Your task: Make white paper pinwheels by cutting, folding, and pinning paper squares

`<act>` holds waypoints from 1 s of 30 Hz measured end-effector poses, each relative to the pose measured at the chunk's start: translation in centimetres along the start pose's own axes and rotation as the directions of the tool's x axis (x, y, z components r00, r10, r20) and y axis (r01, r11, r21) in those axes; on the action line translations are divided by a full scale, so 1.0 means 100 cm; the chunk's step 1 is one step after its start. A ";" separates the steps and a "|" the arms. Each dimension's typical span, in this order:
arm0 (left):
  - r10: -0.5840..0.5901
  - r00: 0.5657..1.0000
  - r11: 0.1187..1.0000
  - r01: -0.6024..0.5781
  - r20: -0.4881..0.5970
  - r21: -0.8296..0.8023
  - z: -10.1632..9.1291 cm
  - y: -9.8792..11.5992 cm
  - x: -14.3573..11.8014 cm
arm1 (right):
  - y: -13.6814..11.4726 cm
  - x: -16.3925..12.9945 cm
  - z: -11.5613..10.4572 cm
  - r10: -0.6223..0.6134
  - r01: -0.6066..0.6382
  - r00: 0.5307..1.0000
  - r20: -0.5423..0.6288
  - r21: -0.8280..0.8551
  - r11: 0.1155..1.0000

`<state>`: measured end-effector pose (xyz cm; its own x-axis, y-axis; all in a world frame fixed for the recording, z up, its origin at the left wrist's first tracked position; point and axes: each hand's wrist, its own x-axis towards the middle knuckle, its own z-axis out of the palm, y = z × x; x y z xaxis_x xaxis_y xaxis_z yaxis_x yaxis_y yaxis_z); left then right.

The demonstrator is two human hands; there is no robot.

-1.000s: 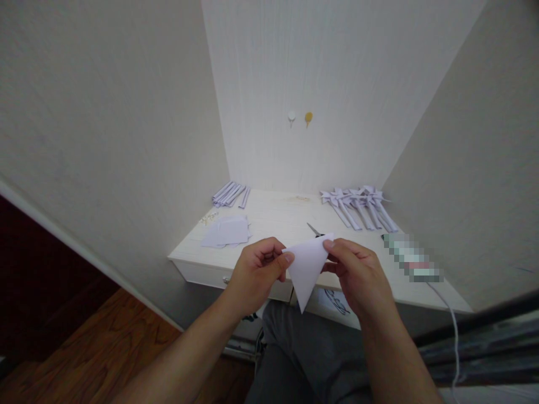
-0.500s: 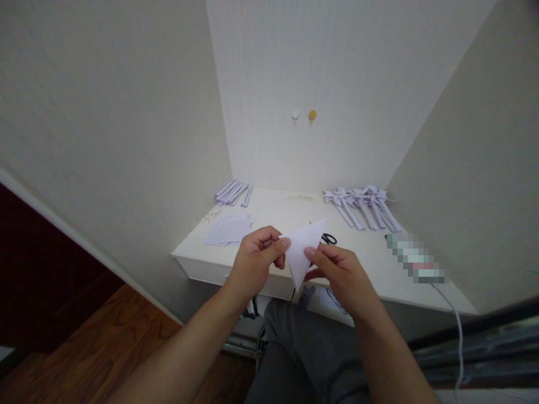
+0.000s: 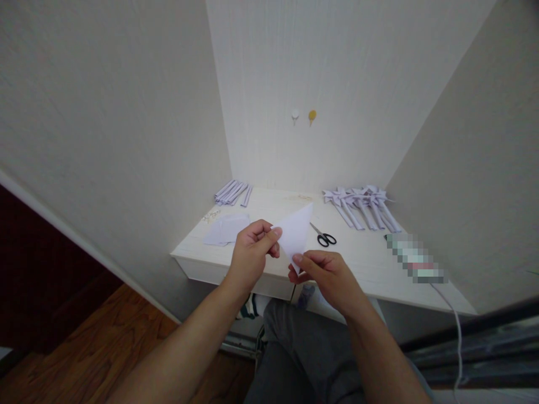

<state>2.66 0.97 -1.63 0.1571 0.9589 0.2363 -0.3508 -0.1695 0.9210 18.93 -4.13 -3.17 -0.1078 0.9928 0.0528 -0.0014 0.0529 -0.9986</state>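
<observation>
A white sheet of paper folded into a triangle is held up over the front edge of the desk. My left hand pinches its left corner between thumb and fingers. At the lower corner, my right hand is closed on the same paper, thumb on top. Just behind and to the right of the paper lies a pair of scissors with black handles. Left of my left hand, loose white paper pieces overlap on the desk.
Rolled paper sticks lie at the back left of the white desk. Several paper pinwheels on sticks lie at the back right. A blurred-out device with a white cable is at the right. Two hooks are on the wall.
The folded paper has shifted left and slightly up, uncovering the scissors. My right hand has moved down from the paper's right side to its lower corner.
</observation>
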 end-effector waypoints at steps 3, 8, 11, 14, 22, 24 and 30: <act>0.001 1.000 1.000 -0.001 -0.024 -0.006 -0.004 -0.006 0.003 | 0.004 0.002 0.000 0.011 -0.011 1.000 0.001 -0.011 1.000; -0.020 0.999 0.999 0.019 -0.046 -0.027 -0.010 -0.013 0.004 | 0.006 0.000 -0.001 0.017 -0.016 1.000 0.012 -0.028 0.999; -0.036 0.999 0.999 0.035 -0.027 -0.032 -0.013 -0.016 0.001 | 0.006 0.002 -0.002 0.006 -0.006 1.000 -0.002 -0.010 1.000; -0.064 0.997 0.998 0.064 0.044 0.016 -0.014 -0.018 -0.004 | 0.008 0.006 -0.006 -0.035 0.045 0.993 -0.117 0.082 0.996; -0.108 0.980 0.989 0.088 0.167 0.121 -0.016 -0.018 -0.011 | 0.014 0.011 -0.017 -0.122 0.189 0.936 -0.329 0.179 0.966; -0.111 0.982 0.988 0.092 0.150 0.128 -0.017 -0.017 -0.010 | 0.014 0.011 -0.018 -0.119 0.188 0.939 -0.323 0.192 0.963; -0.115 0.987 0.985 0.099 0.110 0.145 -0.019 -0.013 -0.010 | 0.012 0.008 -0.020 -0.110 0.170 0.951 -0.289 0.192 0.966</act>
<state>1.23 0.66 -3.62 0.2971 0.9411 0.1612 -0.1963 -0.1051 0.9749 20.82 -3.05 -4.31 0.1852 0.9694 0.1610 -0.2110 0.1993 -0.9570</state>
